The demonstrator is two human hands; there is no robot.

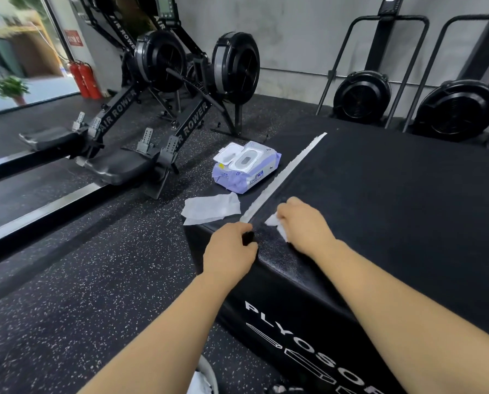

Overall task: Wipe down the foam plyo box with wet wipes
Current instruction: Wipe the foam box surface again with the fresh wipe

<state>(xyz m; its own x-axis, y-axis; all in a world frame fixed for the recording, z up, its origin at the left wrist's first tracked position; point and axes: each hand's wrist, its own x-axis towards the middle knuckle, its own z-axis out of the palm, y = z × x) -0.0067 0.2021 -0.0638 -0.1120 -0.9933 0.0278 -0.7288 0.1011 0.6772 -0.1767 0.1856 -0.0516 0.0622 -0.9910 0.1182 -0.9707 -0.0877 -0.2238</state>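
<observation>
The black foam plyo box (394, 211) fills the right half of the view, with white "PLYOSOFT" lettering on its near side and a white strip along a flap on top. My right hand (303, 223) grips a crumpled white wet wipe (276, 224) and presses it on the box top near the front edge. My left hand (229, 253) pinches the black flap edge at the box's front left corner. A purple wet wipes pack (247, 166) with its lid open lies on the box's left part. A used white wipe (212, 209) lies flat beside it.
Two black air rowers (152, 115) stand on the speckled rubber floor (81, 280) to the left. Two more fan machines (362, 95) line the grey wall behind the box. Red fire extinguishers (84, 79) stand by the glass door at far left.
</observation>
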